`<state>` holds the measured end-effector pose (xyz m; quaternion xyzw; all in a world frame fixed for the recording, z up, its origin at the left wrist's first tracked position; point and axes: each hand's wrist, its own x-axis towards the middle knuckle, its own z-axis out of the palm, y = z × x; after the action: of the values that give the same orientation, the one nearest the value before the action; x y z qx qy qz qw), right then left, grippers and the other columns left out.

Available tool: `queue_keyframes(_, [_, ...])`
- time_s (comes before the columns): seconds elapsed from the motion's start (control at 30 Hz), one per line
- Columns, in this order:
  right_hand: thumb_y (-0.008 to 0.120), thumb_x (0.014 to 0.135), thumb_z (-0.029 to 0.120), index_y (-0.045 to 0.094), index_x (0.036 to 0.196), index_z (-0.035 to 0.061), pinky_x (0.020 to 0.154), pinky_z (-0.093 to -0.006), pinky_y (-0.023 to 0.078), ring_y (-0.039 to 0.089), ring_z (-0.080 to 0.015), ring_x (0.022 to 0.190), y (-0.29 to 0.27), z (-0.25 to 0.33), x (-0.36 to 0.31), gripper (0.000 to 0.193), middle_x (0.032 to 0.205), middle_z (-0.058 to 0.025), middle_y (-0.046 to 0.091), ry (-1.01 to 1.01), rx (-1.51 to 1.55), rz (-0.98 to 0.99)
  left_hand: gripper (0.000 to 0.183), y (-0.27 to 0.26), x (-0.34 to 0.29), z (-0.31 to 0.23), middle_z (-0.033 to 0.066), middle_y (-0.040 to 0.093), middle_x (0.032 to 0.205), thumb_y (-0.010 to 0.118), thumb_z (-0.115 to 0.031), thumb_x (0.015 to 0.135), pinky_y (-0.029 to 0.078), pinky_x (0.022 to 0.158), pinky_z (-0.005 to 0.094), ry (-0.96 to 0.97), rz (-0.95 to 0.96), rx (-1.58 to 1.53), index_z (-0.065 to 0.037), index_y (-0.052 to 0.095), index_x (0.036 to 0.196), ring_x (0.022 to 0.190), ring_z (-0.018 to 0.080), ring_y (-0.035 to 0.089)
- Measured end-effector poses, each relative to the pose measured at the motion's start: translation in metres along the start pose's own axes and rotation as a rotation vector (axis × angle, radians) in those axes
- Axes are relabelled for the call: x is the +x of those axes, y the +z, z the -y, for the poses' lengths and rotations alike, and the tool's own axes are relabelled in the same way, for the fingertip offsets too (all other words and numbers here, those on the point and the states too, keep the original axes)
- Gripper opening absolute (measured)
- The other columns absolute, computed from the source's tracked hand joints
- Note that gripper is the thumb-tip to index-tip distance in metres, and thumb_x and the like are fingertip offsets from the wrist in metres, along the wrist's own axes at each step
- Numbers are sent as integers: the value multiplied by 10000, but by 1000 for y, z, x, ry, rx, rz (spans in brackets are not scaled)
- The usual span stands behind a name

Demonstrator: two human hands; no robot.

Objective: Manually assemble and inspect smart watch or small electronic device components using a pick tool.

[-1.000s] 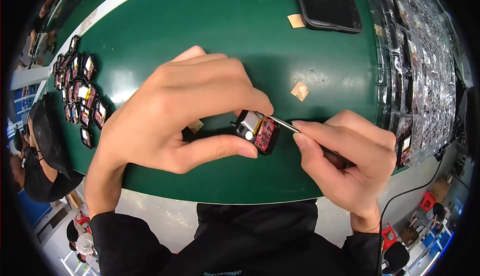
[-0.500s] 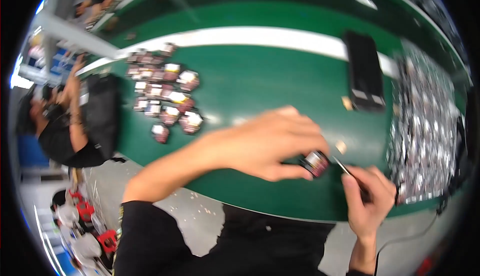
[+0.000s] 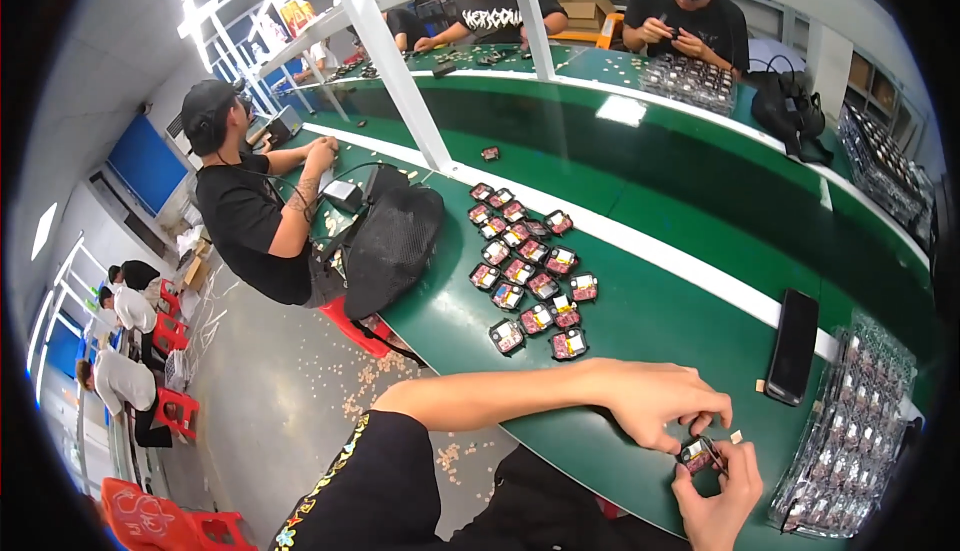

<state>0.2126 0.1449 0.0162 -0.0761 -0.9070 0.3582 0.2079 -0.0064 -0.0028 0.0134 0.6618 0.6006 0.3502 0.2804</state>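
A small black-cased electronic module with a reddish board and pale label is between my hands at the table's near right. My left hand reaches across from the left, its fingers curled and its thumb at the module's edge. From below, my right hand closes around a slim dark tool, which lies against the module's right side; its tip is hard to see. A little cream-coloured square lies just beyond my right fingertips. Several similar modules lie grouped to the left on the green table.
A black phone-like slab and clear trays of parts stand right. A black mesh bag sits left, beside a seated co-worker. A white post rises behind the modules. More people work across the bench.
The view has swung up and left, so my hands and the modules appear farther right and lower. My right hand and its tool have come closer to the module.
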Motion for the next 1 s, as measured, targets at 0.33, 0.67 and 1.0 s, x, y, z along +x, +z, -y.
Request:
queue_keyframes(0.33, [923, 684, 103, 710, 1075, 25, 598, -305, 420, 564, -185, 728, -70, 30, -28, 452, 910, -68, 574, 84, -128, -167, 346, -130, -72, 74, 248, 754, 1097, 771, -369, 954, 620, 905, 542, -983, -361, 1100, -33, 780, 1038, 1111, 446, 737])
queue_keyframes(0.67, [903, 749, 189, 726, 973, 14, 666, -392, 529, 656, -252, 719, -171, -79, 28, 335, 805, -110, 679, 212, -374, -533, 287, -153, -164, 109, 201, 654, 1138, 720, -131, 1000, 552, 877, 550, -734, -574, 1044, -35, 630, 1255, 1086, 463, 680])
queue_keyframes(1.0, [945, 796, 438, 807, 1064, -30, 879, -452, 610, 799, -369, 967, -186, -127, 26, 557, 1035, -206, 813, 440, -589, -435, 427, -40, -21, -33, 166, 677, 1213, 787, -64, 933, 566, 949, 470, -281, -313, 630, -44, 679, 1346, 1122, 406, 686])
